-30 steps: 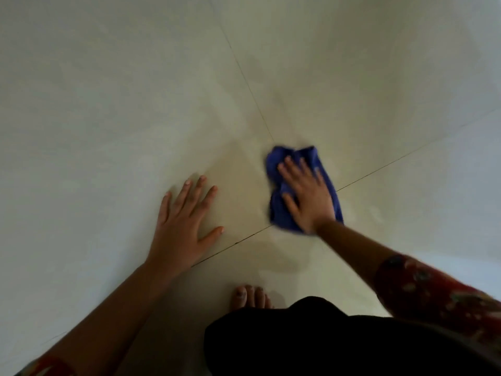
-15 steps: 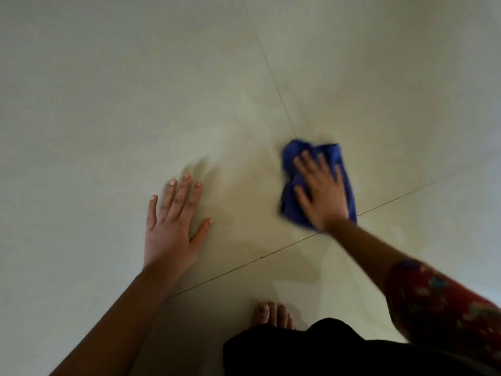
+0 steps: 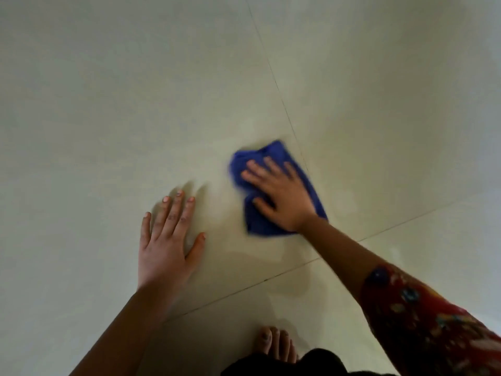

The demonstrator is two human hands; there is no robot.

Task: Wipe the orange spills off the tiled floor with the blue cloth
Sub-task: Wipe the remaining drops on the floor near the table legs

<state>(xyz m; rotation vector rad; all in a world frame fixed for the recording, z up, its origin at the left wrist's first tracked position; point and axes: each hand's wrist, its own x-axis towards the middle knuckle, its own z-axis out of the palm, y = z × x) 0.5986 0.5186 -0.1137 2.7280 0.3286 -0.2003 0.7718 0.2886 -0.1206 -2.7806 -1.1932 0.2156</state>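
The blue cloth [image 3: 273, 156] lies crumpled on the pale tiled floor [image 3: 108, 104], just left of a grout line. My right hand [image 3: 282, 194] presses flat on top of it with fingers spread, covering its middle; the cloth looks blurred. My left hand [image 3: 168, 240] rests flat on the tile to the left of the cloth, fingers apart, holding nothing. No orange spill shows on the tiles; a faint wet sheen lies around the cloth.
Grout lines [image 3: 282, 101] cross just right of the cloth. My bare foot [image 3: 276, 346] and dark clothing [image 3: 284, 365] are at the bottom edge. A red patterned sleeve [image 3: 423, 321] covers my right forearm.
My right hand has slid the cloth leftward across the grout line onto the tile where my left hand rests. The view has shifted; my left hand stays planted.
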